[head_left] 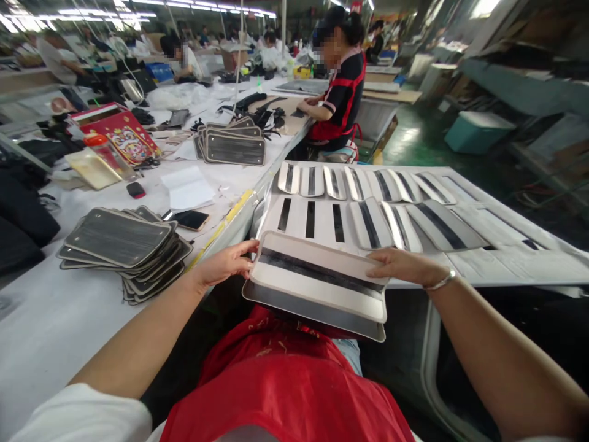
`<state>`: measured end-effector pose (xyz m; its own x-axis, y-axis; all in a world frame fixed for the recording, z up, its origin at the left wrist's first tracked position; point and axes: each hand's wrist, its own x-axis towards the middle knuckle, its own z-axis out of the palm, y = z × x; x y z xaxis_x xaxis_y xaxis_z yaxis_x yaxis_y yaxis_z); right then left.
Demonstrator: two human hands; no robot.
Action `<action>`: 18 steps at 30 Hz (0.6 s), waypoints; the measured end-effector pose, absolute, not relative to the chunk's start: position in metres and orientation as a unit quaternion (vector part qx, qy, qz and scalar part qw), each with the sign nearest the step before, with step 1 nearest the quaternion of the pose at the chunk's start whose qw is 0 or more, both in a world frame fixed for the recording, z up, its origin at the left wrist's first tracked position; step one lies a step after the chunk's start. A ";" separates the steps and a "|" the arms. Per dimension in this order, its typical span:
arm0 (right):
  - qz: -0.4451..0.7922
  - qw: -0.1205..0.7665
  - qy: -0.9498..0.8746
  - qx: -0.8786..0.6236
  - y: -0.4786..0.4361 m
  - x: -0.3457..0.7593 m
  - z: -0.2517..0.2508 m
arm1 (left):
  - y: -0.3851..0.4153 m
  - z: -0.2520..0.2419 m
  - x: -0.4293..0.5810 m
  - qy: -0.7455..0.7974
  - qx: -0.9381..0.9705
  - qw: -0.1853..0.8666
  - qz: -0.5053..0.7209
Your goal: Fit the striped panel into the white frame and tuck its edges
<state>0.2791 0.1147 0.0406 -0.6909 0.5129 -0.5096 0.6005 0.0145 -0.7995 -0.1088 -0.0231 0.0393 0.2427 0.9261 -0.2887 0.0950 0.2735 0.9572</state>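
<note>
My left hand [230, 263] pinches the left end of a pale rectangular panel with a dark stripe [317, 273], thumb and fingers closed on its edge. At the other end my right hand [401, 266] grips the same panel. Under it, tilted and partly hidden, is a second panel with a dark grey face [317, 320]; how it is held I cannot tell. Both are in front of my red apron. Beyond them, on the board [294, 232] to the right, similar striped panels [368, 224] lie in rows, beside bare dark strips [310, 220].
Stacked dark panels [122, 239] lie on the left table, near a phone [191, 219], white paper [186, 186] and a red box [122, 132]. Another panel stack [234, 147] lies farther back. A co-worker [343, 86] sits beyond the board. A teal box [478, 131] stands on the floor.
</note>
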 end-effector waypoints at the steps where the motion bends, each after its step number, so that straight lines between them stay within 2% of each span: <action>1: -0.576 0.046 0.717 0.391 0.113 0.276 0.037 | -0.026 0.036 -0.107 0.546 0.496 0.586 0.336; 5: -0.493 0.063 0.780 0.380 0.107 0.265 0.037 | -0.030 0.024 -0.093 0.665 0.551 0.410 0.295; 9: -0.376 0.088 0.846 0.368 0.099 0.260 0.050 | -0.034 0.016 -0.080 0.690 0.631 0.255 0.247; 15: -0.261 0.162 0.888 0.342 0.081 0.237 0.070 | -0.042 0.012 -0.075 0.680 0.669 0.203 0.220; 18: -0.229 0.133 0.912 0.313 0.071 0.210 0.073 | -0.043 0.013 -0.071 0.687 0.679 0.180 0.186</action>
<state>0.2097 0.0709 0.0726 -0.7686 0.5101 -0.3861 0.6320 0.6991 -0.3345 -0.0705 -0.0430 0.0127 -0.0117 0.9999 0.0048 0.8662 0.0078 0.4997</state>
